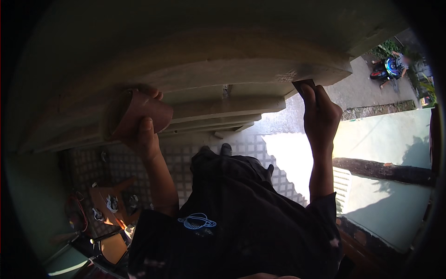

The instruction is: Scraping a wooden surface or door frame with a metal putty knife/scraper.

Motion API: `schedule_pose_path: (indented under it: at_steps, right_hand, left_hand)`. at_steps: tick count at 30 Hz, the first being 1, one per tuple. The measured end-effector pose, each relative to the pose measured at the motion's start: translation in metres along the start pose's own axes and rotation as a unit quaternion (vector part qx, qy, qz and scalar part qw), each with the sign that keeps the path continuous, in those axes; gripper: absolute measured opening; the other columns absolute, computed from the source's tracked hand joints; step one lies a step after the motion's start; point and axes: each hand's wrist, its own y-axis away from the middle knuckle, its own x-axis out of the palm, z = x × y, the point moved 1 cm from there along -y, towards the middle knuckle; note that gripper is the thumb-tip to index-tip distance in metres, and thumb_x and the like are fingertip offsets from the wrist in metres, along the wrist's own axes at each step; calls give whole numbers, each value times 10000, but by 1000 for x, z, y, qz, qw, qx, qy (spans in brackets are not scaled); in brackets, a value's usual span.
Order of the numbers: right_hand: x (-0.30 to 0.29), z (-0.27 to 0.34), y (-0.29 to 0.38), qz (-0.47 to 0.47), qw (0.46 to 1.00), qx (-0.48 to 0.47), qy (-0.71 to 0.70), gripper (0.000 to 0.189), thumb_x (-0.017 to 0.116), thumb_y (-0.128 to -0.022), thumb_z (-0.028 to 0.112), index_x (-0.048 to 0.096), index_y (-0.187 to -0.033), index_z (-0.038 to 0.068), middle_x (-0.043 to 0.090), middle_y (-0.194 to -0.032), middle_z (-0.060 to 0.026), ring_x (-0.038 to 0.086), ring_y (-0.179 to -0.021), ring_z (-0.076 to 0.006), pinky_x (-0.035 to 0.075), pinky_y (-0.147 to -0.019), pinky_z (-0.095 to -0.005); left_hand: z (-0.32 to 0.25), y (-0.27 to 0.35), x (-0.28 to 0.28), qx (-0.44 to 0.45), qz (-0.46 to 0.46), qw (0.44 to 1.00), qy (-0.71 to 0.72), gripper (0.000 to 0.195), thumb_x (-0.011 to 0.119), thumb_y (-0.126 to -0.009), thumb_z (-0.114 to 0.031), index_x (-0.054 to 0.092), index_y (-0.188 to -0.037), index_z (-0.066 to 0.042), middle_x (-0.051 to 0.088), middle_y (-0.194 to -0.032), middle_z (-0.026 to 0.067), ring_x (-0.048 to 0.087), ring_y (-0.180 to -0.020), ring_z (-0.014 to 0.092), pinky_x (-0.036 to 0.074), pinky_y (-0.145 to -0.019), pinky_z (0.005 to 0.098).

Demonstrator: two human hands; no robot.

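Note:
My left hand (148, 136) holds a curled, reddish-brown sheet that looks like sandpaper (143, 113), its thumb on the near face and fingertips over the upper edge. Raised at the right, my right hand (320, 108) pinches a small dark piece, apparently folded sandpaper (302, 85), against the lower edge of a pale, stepped concrete ledge (244, 71). Light scratch marks show on the ledge just left of that piece. Whether the curled sheet touches the ledge cannot be told.
Lower ledges (216, 113) recede beneath the top one. A wooden stool (109, 200) with crumpled items and a chair (113, 247) stand at lower left on the tiled floor (174, 167). A low pale wall (383, 136) is at right. Outside, a person sits on a motorcycle (386, 69).

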Motion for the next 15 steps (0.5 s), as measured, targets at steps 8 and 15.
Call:
schedule_pose_path:
  at_steps: [8, 15]
  right_hand:
    - [2, -1, -1, -12, 999, -28, 15, 140, 697, -953, 194, 741, -963, 62, 682, -669, -88, 649, -533, -134, 469, -505, -261]
    - [6, 7, -4, 23, 999, -22, 14, 147, 680, -966, 181, 721, -932, 44, 668, -649, -102, 645, -521, -135, 459, -492, -265]
  left_hand:
    - [-2, -4, 4, 4, -25, 999, 39, 778, 825, -800, -318, 441, -1363, 58, 632, -1142, 220, 663, -1004, 331, 576, -854, 493]
    - [-1, -2, -1, -5, -33, 999, 32, 790, 820, -805, -327, 426, -1374, 54, 629, -1139, 218, 660, -999, 328, 574, -857, 493]
